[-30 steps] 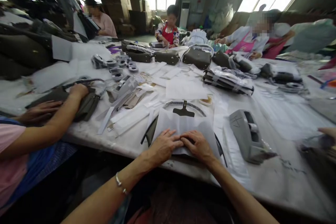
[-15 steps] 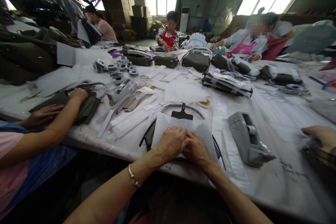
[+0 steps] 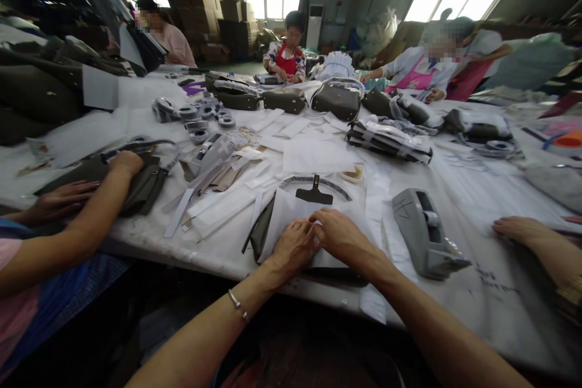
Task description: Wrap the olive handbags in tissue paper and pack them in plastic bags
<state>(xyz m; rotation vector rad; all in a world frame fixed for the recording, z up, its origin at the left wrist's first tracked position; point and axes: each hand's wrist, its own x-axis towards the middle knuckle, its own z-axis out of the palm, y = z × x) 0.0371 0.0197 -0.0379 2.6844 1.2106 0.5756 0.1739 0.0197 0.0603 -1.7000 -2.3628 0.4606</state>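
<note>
A dark olive handbag [image 3: 260, 235] lies at the table's front edge before me, with a white paper sheet [image 3: 284, 209] over its front. Its wrapped handle [image 3: 291, 182] arches behind, and a dark flap-like tab [image 3: 314, 195] shows above the paper. My left hand [image 3: 291, 247] lies on the sheet, its fingers stretched forward. Against its fingertips rests my right hand [image 3: 343, 235], fingers bent together over the paper. Whatever is between those right fingers is hidden.
A grey tape dispenser [image 3: 425, 233] stands to my right, another [image 3: 207, 157] behind left. Tape rolls [image 3: 200, 130], paper strips [image 3: 218, 209] and more bags [image 3: 336, 100] cover the table. Co-workers' hands work at a bag [image 3: 145, 185] on the left; another hand [image 3: 522, 230] is at right.
My right hand has lifted and turned over the paper, its fingers reaching left. My left hand has flattened lower on the sheet. At right, the co-worker's hand has moved left.
</note>
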